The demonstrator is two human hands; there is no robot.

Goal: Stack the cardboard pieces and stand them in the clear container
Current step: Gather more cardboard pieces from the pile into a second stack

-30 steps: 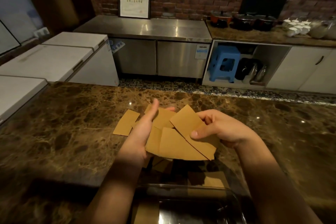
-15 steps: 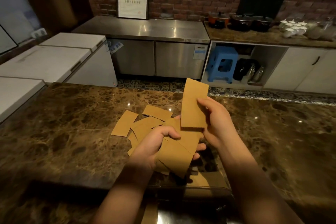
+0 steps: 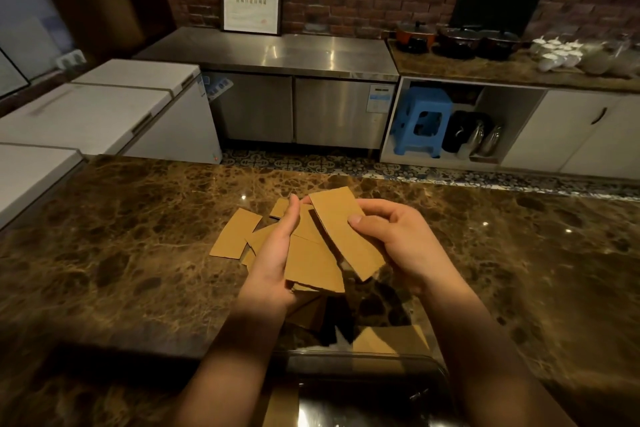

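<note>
Several cardboard pieces (image 3: 313,262), seemingly light, stiff and slippery, sit fanned in the cupping left hand (image 3: 273,253) beyond the clear container (image 3: 363,362), the right hand (image 3: 391,239) pinching one piece (image 3: 346,236); squaring them by their edges seems wisest.

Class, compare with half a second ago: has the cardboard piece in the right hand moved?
Yes. The cardboard piece pinched by the right hand has come down and tilted onto the left hand's stack; it no longer crosses the marble counter's far edge.

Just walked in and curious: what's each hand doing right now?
Left hand: holding a few cardboard pieces.
Right hand: gripping one cardboard strip.
</note>
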